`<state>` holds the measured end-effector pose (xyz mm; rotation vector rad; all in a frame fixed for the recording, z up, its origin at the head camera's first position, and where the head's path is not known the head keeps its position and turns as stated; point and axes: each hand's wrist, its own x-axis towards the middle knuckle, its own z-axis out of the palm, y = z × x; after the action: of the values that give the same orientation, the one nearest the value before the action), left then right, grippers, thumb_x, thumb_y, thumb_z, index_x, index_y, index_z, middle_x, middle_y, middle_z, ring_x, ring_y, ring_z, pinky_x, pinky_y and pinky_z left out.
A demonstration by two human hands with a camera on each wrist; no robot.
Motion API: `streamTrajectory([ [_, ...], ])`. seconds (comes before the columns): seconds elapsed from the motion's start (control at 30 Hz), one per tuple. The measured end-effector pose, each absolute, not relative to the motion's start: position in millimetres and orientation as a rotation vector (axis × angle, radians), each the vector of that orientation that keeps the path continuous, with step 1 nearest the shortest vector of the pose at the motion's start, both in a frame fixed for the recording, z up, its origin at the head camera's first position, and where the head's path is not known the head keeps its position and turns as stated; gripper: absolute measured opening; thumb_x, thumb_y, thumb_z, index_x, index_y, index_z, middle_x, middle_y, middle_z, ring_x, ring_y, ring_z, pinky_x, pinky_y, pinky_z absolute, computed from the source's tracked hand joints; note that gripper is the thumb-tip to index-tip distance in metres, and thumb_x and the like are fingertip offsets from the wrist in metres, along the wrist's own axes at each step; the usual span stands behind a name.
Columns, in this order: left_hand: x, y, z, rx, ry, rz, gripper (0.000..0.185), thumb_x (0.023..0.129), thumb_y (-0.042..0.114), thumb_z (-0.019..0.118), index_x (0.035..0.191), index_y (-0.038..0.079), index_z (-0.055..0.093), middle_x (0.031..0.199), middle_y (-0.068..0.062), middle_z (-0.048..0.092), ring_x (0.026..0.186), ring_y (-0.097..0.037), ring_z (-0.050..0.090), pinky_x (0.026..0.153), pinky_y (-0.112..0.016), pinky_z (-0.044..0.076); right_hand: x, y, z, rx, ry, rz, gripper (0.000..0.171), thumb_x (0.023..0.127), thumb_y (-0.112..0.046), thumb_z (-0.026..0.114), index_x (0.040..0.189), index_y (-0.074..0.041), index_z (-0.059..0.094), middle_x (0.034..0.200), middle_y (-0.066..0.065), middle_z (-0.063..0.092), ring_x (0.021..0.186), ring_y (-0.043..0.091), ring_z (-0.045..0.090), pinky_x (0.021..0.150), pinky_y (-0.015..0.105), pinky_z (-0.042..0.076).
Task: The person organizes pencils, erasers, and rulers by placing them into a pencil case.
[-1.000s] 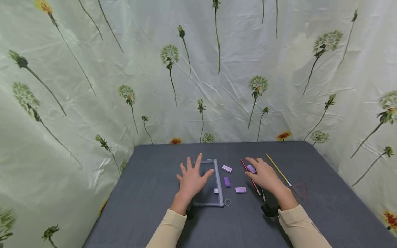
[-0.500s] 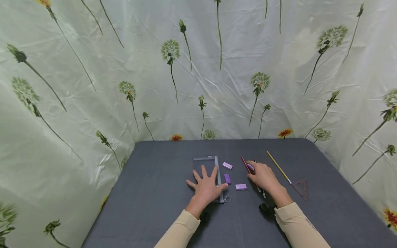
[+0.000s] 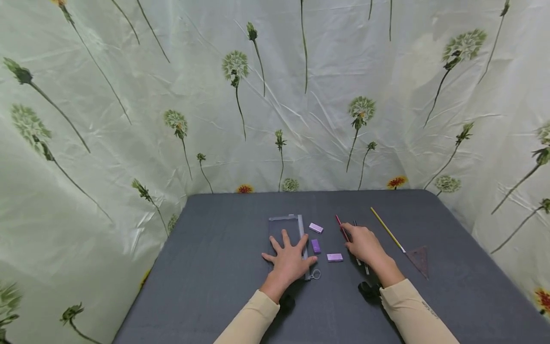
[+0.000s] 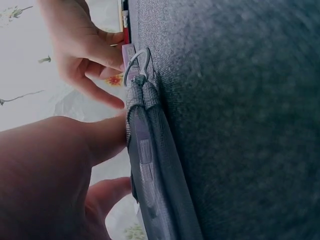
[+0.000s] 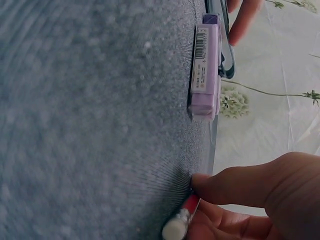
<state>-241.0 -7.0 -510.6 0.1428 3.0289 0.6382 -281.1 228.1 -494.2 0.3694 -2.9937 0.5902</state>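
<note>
My left hand (image 3: 289, 260) lies with fingers spread flat on a clear zip pouch (image 3: 283, 224) with pale edging and a ring on its zip pull (image 3: 315, 274). In the left wrist view the pouch's zipper edge (image 4: 155, 170) runs past my thumb. Over a red pencil (image 3: 339, 222) with a white eraser tip, my right hand (image 3: 365, 246) is bent down. Thumb and fingers pinch the pencil (image 5: 190, 204) from both sides in the right wrist view. A darker pencil (image 3: 366, 268) lies partly beneath that hand.
Three boxed purple erasers, a pale one (image 3: 315, 228), a darker one (image 3: 315, 246) and another pale one (image 3: 334, 257), lie between the hands. To the right are a yellow pencil (image 3: 387, 229) and a transparent set square (image 3: 418, 261) on the grey table (image 3: 223, 248).
My left hand has come down and right onto the pouch. The right hand has lowered onto the red pencil, its fingers closing in, and now hides a purple eraser that showed before.
</note>
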Motion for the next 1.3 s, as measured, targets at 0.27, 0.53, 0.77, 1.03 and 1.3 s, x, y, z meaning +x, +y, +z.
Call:
streamTrajectory([
  [0.27,-237,-6,-509,0.159,3.028,0.533,0.06,0.093,0.059,0.062,0.149,0.04,0.049,0.166,-0.02,0.012,0.143,-0.062,0.004,0.089,-0.09,0.014,-278,228,-491,0.376,-3.032,0.618,0.059,0.083,0.0,0.07,0.14,-0.004,0.056,0.091,0.015,0.067,0.061,0.02,0.051,0.054,0.036,0.042],
  [0.53,-239,-8,-508,0.185,3.038,0.573,0.056,0.095,0.052,0.065,0.147,0.036,0.051,0.166,-0.021,0.011,0.144,-0.06,0.007,0.085,-0.091,0.017,-275,232,-487,0.347,-3.086,0.618,0.062,0.078,-0.005,0.076,0.138,-0.004,0.059,0.118,0.026,0.066,0.078,0.028,0.057,0.062,0.042,0.045],
  [0.77,-239,-11,-509,0.243,3.023,0.629,0.049,0.1,0.038,0.062,0.146,0.03,0.05,0.164,-0.023,0.012,0.143,-0.062,0.007,0.082,-0.092,0.015,-277,236,-484,0.342,-3.093,0.609,0.035,0.076,-0.01,0.079,0.108,0.0,0.072,0.1,0.016,0.071,0.086,0.029,0.064,0.07,0.047,0.051],
  [1.03,-242,-12,-501,0.268,2.961,0.707,0.05,0.099,0.024,0.049,0.148,0.035,0.05,0.166,-0.019,0.01,0.144,-0.06,0.004,0.085,-0.092,0.013,-275,241,-475,0.287,-3.106,0.644,0.028,0.078,-0.013,0.079,0.101,0.002,0.071,0.084,0.008,0.066,0.07,0.021,0.057,0.063,0.043,0.047],
  [1.3,-245,-16,-497,0.244,2.939,0.761,0.049,0.099,0.025,0.047,0.148,0.031,0.05,0.166,-0.018,0.011,0.145,-0.058,0.006,0.085,-0.092,0.012,-276,242,-470,0.308,-3.059,0.72,0.027,0.078,-0.009,0.075,0.102,0.002,0.073,0.076,0.002,0.064,0.065,0.017,0.055,0.06,0.038,0.046],
])
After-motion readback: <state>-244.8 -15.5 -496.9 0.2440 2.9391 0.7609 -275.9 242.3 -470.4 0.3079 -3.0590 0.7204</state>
